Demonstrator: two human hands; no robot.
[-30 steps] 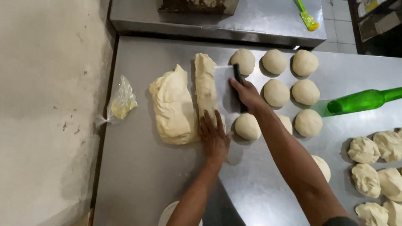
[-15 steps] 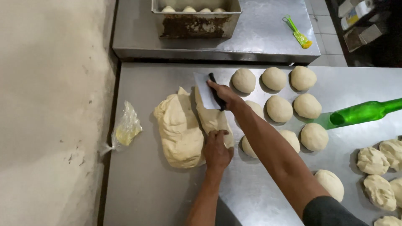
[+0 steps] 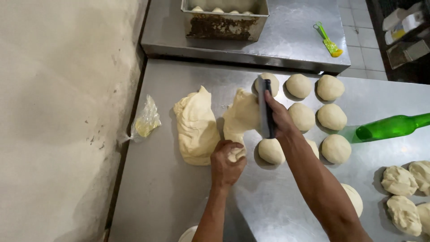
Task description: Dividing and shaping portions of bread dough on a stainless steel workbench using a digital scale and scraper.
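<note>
Head view: portioning is under way. Right hand [image 3: 278, 117] grips the scraper [image 3: 264, 107], blade down in the dough strip [image 3: 239, 117] on the table [image 3: 179, 197]; left hand [image 3: 226, 163] pinches the strip's near end. Next likely calls for a clean downward cut.

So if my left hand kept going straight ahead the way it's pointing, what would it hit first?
The left hand points away from you and already grips the near end of the cut dough strip. Going straight on, it would likely just push further into that strip, with the bench scraper just to its right.
</note>
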